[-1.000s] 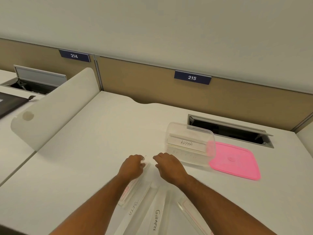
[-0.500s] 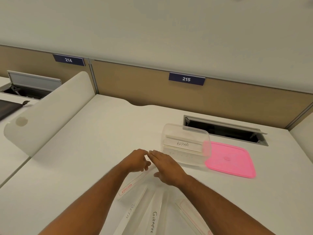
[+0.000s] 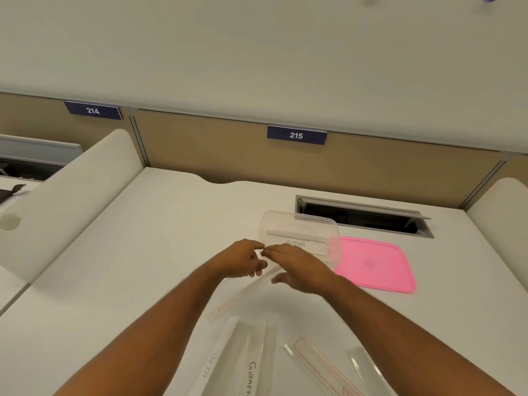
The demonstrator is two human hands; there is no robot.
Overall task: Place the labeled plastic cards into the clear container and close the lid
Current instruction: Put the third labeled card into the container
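A: Nearest the camera, what lies on the white desk [image 3: 148, 252]?

B: Long clear plastic cards, fanned out: one hand-lettered BETA [image 3: 217, 364], one lettered GIRAFFE [image 3: 258, 375], and a red-outlined clear card [image 3: 323, 364] to the right. None is in the box yet.

A: And the one being worked?

B: A clear strip with red print near its lower end [image 3: 243, 294], slanting up to the hands. Its near end looks to be resting on the desk, its far end raised between the hands.

A: The hands?

B: The left hand [image 3: 240, 260] has its fingers curled, pinching the strip's upper end. The right hand [image 3: 297, 270] lies over it with fingers nearly straight, fingertips meeting the left's at the strip's tip, thumb spread below. It touches rather than clasps.

A: How will it handle?

B: I'd judge it light, thin, somewhat springy and slick. Hold it by the edges near one end; it is long, so it probably needs angling to fit.

A: Beyond the hands?

B: The clear rectangular plastic container [image 3: 300, 235], open, with a card marked ALPHA [image 3: 295, 243] already inside. Just beside it, to the right, lies the flat pink lid [image 3: 374, 264], off.

A: Changed from a second ago?

B: Then both hands were low, fingers down on the strip. Now they have closed together and the strip's far end has lifted towards the container.
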